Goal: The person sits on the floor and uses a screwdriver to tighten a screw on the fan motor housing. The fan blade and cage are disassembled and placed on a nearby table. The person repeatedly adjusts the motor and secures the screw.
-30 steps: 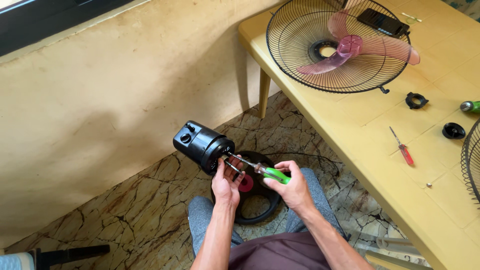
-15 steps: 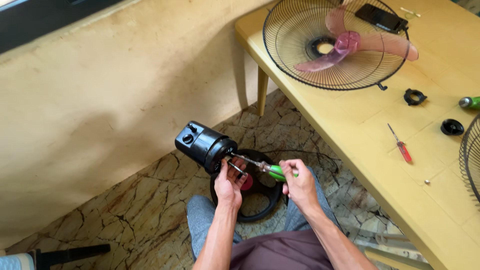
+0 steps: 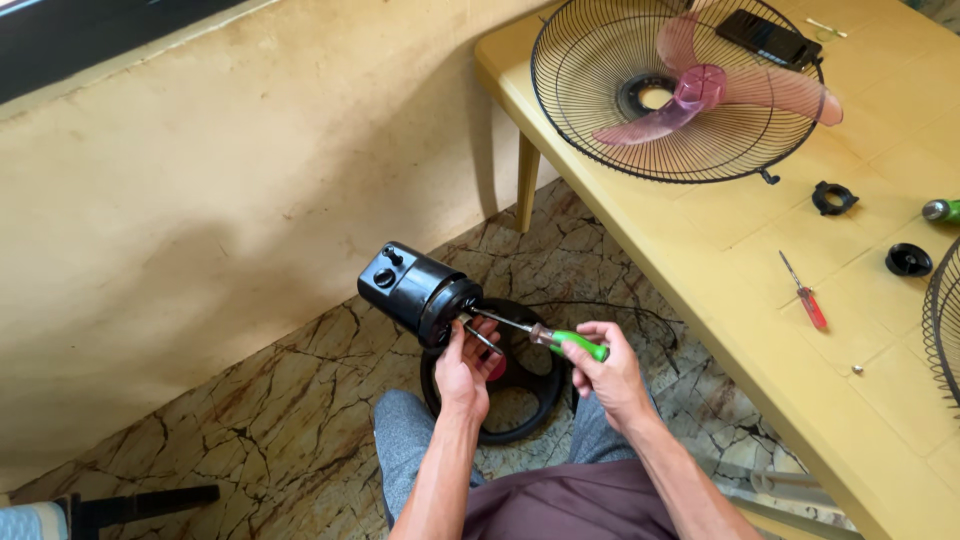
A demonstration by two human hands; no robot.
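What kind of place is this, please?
Probably a home corner used for repair: a marble-patterned floor, a yellow table bearing a fan grille and red screwdriver, while hands work on a black fan motor.

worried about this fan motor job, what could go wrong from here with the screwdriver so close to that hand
The green-handled screwdriver in the right hand points at the black motor housing, and the left hand braces right by the tip: a slip could jab those fingers. The housing is held in the air above the floor, not rested, so it could twist or drop. A small loose screw on the yellow table near its edge could roll off.
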